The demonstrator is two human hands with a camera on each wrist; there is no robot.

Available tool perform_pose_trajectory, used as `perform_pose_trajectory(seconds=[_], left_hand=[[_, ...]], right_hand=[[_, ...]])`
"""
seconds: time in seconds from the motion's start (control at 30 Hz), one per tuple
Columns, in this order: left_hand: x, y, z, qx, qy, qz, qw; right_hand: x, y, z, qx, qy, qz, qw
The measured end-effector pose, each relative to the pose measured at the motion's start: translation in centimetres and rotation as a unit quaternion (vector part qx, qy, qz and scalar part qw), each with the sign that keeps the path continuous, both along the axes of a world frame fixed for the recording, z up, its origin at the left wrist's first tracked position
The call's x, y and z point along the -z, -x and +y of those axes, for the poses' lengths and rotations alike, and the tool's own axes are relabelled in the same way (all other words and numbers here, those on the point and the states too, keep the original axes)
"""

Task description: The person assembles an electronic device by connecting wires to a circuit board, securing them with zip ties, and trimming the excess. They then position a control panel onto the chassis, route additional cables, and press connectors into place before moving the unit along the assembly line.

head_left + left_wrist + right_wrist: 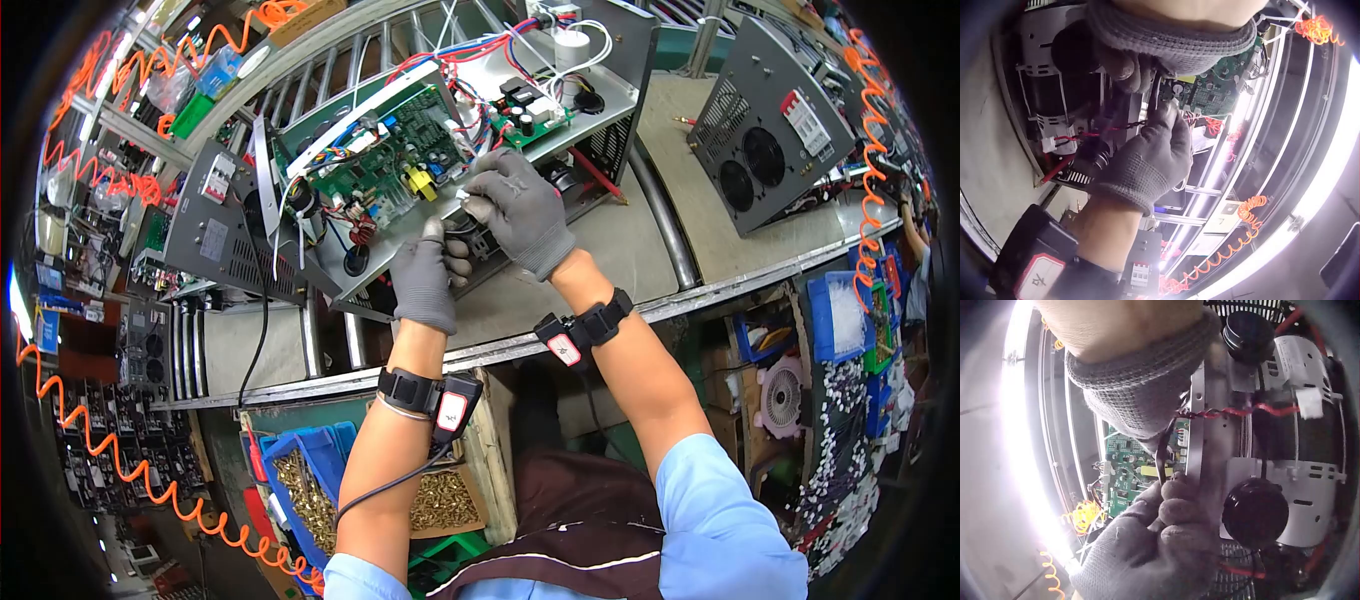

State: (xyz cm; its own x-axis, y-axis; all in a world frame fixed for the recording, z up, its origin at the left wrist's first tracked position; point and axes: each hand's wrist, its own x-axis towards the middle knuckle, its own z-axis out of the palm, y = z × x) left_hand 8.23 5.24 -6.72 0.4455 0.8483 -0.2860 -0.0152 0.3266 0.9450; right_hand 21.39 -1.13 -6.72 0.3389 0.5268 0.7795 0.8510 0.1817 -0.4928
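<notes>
Both hands wear grey knitted gloves and meet at the near edge of an open metal chassis (590, 135). My left hand (428, 275) curls its fingers round a black cable (1163, 453), thumb pointing up. The right hand (520, 215) pinches the same cable higher up, with a small white piece (462, 194) showing at its fingertips. Just beyond them stands a green circuit board (400, 155) with a yellow transformer (420, 183). Beside the hands, a twisted red-black wire (1235, 412) ends in a white plug (1310, 403). The gloves hide part of the cable.
More grey cabinets stand on the roller line, one at the right (770, 130) and one at the left (215, 220). Below the bench edge sit a blue bin (330, 450) and a box of brass-coloured fasteners (445, 500). Orange coiled hoses (150, 470) hang at both sides.
</notes>
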Motion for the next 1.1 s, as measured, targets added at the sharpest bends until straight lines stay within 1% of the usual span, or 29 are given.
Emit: perform_pose_trajectory(seconds=[0.07, 0.1, 0.17, 0.2, 0.23, 0.3, 0.33, 0.37, 0.4, 0.43, 0.47, 0.5, 0.53, 0.57, 0.6, 0.63, 0.67, 0.7, 0.8, 0.87, 0.9, 0.93, 1.0, 1.03, 1.1], left_hand=[[0.1, 0.0, 0.0, 0.001, -0.008, -0.004, 1.000], [0.1, 0.1, -0.2, 0.009, -0.016, -0.004, 1.000], [0.2, 0.2, -0.6, 0.008, -0.009, -0.004, 1.000], [0.3, 0.3, -0.6, 0.010, -0.015, -0.004, 1.000], [0.3, 0.5, -0.5, 0.010, -0.021, -0.004, 1.000], [0.5, 0.4, -0.8, 0.001, -0.040, 0.002, 0.999], [0.2, 0.3, -0.8, -0.013, -0.064, 0.008, 0.998], [-0.2, 0.1, -1.2, -0.022, -0.064, 0.006, 0.998], [0.0, -0.1, -1.2, -0.028, -0.096, 0.020, 0.995], [1.5, -0.2, 0.0, 0.006, -0.240, 0.145, 0.960], [2.1, -0.9, -0.2, -0.026, -0.239, 0.066, 0.968], [2.5, -1.8, 0.0, -0.025, -0.204, 0.098, 0.974], [2.2, -2.5, -0.2, -0.045, -0.270, 0.111, 0.955], [1.6, -2.9, -0.3, -0.013, -0.220, 0.068, 0.973], [1.3, -3.2, -0.1, 0.030, -0.198, 0.064, 0.978], [0.9, -3.2, -0.4, 0.002, -0.233, 0.059, 0.971], [1.4, -3.6, -0.4, -0.027, -0.280, 0.048, 0.958], [0.4, -3.1, -0.8, -0.015, -0.268, 0.049, 0.962], [-0.1, -3.0, -1.3, -0.038, -0.280, 0.020, 0.959], [-0.7, -2.7, -1.6, -0.040, -0.254, 0.059, 0.965], [-0.9, -2.6, -1.4, -0.043, -0.255, 0.054, 0.965], [-1.0, -2.5, -1.1, -0.030, -0.236, 0.061, 0.969], [-1.3, -2.4, -0.5, 0.001, -0.200, 0.059, 0.978], [-0.9, -2.7, -0.1, -0.001, -0.202, 0.057, 0.978], [-0.4, -3.1, 0.3, -0.005, -0.222, 0.096, 0.970]], right_hand=[[-0.1, 0.4, 0.2, 0.040, 0.032, -0.012, 0.999], [0.0, 0.7, 0.3, 0.037, 0.035, -0.012, 0.999], [0.4, 1.3, 0.7, 0.126, 0.039, -0.027, 0.991], [0.6, 1.4, 1.2, 0.145, 0.027, -0.042, 0.988], [0.6, 1.6, 1.2, 0.143, 0.027, -0.042, 0.989], [0.2, 1.9, 1.4, 0.166, 0.061, -0.030, 0.984], [1.5, 1.3, 2.0, 0.138, -0.017, -0.056, 0.989], [1.0, 1.3, 1.5, 0.066, 0.011, 0.000, 0.998], [1.0, 1.3, 1.5, 0.023, -0.021, 0.013, 0.999], [-0.1, 2.1, 0.6, 0.046, 0.020, 0.032, 0.998], [-0.1, 1.5, 0.5, -0.016, 0.039, 0.072, 0.996], [-0.3, 1.3, 0.1, -0.024, 0.055, 0.057, 0.997], [-0.4, 0.7, -0.2, -0.052, 0.087, 0.059, 0.993], [0.8, -0.3, 0.0, -0.034, 0.084, 0.023, 0.996], [0.3, -0.4, -0.1, -0.047, 0.087, 0.028, 0.995], [-0.3, -0.3, -0.1, -0.064, 0.077, 0.039, 0.994], [-0.3, -0.8, -0.2, -0.076, 0.086, 0.026, 0.993], [-1.3, -0.5, -0.4, -0.093, 0.105, 0.067, 0.988], [-1.8, -0.4, -0.4, -0.071, 0.114, 0.021, 0.991], [-1.5, -0.4, -0.2, -0.068, 0.110, 0.015, 0.991], [-1.4, -0.2, -0.2, -0.068, 0.103, 0.008, 0.992], [-1.3, -0.3, -0.2, -0.068, 0.102, 0.003, 0.992], [-1.0, -0.4, -0.1, -0.064, 0.099, 0.032, 0.993], [-0.8, -0.4, 0.0, -0.064, 0.097, 0.029, 0.993], [-0.7, -0.6, 0.1, -0.078, 0.105, 0.029, 0.991]])
